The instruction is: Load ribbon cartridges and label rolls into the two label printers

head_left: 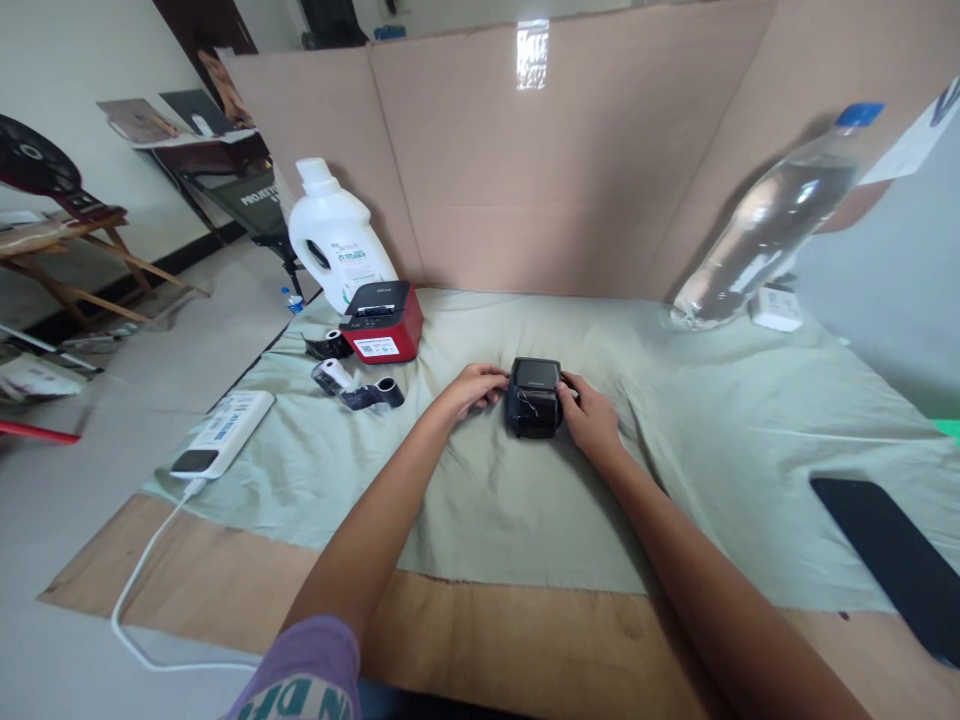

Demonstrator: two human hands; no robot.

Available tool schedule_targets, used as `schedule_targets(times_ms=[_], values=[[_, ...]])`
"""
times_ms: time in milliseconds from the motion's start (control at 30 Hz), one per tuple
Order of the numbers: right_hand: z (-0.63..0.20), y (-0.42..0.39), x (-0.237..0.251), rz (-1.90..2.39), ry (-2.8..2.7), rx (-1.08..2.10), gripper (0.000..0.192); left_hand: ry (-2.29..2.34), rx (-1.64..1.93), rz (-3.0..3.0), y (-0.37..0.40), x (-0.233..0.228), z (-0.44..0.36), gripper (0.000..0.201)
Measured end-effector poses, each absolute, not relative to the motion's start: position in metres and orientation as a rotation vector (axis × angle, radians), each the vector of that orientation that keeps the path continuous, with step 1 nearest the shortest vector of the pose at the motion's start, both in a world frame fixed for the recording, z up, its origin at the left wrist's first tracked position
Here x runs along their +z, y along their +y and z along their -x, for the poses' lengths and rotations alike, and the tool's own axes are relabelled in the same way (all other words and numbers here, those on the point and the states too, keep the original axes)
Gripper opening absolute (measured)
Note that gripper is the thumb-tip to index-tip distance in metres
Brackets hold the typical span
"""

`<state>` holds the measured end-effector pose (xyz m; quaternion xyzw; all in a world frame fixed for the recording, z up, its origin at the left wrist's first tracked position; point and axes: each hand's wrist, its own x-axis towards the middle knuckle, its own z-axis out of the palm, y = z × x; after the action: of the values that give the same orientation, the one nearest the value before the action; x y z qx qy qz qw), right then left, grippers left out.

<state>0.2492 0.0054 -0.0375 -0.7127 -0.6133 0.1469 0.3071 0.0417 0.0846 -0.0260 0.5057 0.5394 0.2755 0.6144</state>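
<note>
Left hand [472, 388] and right hand [592, 418] clamp a small black printer [533, 397] mid-counter on loose green cloth [712, 440]; a slipping grip could drag the cloth, toppling the water bottle [765, 225]

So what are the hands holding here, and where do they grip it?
Both hold the small black box as it rests on the green cloth: the left hand on its left side, the right hand on its right side.
</note>
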Motion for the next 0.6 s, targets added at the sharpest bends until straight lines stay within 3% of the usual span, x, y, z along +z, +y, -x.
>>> schedule_targets(times_ms=[600], values=[[-0.2489,0.0039,-0.0357,1.906,-1.657,0.433,0.050,1.301,0.612,-1.125,0.0859,-0.0232,-0.0467,0.013]])
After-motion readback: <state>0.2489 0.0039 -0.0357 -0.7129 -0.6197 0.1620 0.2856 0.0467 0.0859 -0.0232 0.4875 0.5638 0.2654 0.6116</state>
